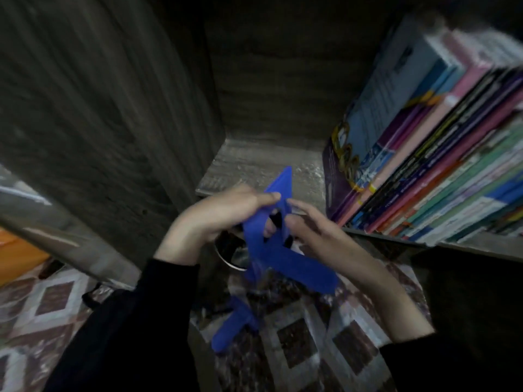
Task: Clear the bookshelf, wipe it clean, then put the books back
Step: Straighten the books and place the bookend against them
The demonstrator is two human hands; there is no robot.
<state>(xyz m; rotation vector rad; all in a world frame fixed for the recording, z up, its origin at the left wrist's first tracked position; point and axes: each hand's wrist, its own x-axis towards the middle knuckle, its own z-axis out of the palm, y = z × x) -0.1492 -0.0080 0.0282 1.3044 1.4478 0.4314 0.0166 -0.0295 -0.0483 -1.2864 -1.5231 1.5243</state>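
Both my hands hold a blue cloth (pixel 278 250) in front of the shelf edge. My left hand (pixel 223 213) pinches its upper part, and my right hand (pixel 319 230) grips it from the right. The cloth has holes and long strips, one hanging down toward the floor. The wooden shelf board (pixel 254 168) behind it is bare on its left part. A row of books (pixel 424 154) leans on the right part of the same shelf, spines toward me. The frame is blurred.
The shelf's dark wooden side panel (pixel 107 114) rises at left. Patterned floor tiles (pixel 305 343) lie below. An orange object (pixel 17 253) sits at the far left. A dark round object (pixel 230 250) shows under my hands.
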